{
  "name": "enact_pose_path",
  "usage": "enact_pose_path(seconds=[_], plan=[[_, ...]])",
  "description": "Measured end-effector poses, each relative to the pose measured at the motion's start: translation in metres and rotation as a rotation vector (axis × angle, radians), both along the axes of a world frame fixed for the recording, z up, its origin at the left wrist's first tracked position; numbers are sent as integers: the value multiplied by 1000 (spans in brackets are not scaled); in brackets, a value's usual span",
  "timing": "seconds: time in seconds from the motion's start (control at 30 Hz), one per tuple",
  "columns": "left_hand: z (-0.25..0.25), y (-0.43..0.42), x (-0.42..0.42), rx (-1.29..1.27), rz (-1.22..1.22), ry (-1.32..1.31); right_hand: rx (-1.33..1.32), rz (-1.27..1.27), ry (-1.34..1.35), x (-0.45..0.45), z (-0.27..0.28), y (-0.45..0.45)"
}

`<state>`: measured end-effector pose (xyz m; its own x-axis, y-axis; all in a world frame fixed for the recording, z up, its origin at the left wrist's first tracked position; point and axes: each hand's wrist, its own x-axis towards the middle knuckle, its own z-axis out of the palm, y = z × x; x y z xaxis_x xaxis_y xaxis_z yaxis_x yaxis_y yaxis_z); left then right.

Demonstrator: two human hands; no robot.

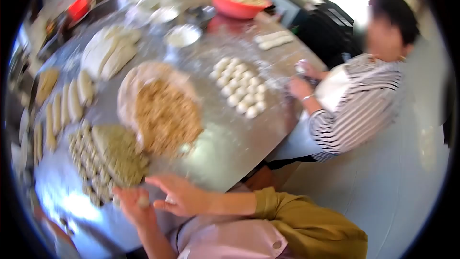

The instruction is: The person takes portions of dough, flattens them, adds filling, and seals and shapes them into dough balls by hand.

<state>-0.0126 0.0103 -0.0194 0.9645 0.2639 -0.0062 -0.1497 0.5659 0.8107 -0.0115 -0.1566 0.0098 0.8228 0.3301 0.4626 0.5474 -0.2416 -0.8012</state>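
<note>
My left hand (134, 206) is palm up near the table's lower edge, with a small pale dough piece (143, 202) resting on it. Close beside it, my right hand (184, 197) has its fingers spread. A small pale spot shows at its fingers, too blurred to make out. Just beyond my hands are rows of small shaped dough pieces (91, 163) and a greenish crumbly heap (120, 153). Farther up lies a large dough sheet (128, 86) with orange-brown crumbly filling (167, 115) on it.
Rolled dough strips (74, 100) and a big dough mass (109, 52) lie on the metal table (230, 156). Round dough balls (239, 86) sit toward the right, below a red basin (237, 2) and a bowl (183, 36). Another person (354, 91) works at the right edge.
</note>
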Motion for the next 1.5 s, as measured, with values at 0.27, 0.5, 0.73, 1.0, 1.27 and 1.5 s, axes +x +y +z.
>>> enact_pose_path(seconds=[0.27,0.5,0.73,1.0,1.27,1.5], plan=[[35,-29,4,-396,-210,-195,493,155,763,20,-4,17],[0,-20,2,180,-178,-73,277,242,530,14,-6,24],[35,-27,1,23,-104,42,221,285,932,15,-3,14],[27,-62,1,3,-220,-30,225,45,828,14,-18,-26],[-1,-18,-3,145,-233,162,-509,-1013,295,33,-29,-236],[-9,-19,-13,101,-328,366,-717,-1107,409,55,-40,-273]])
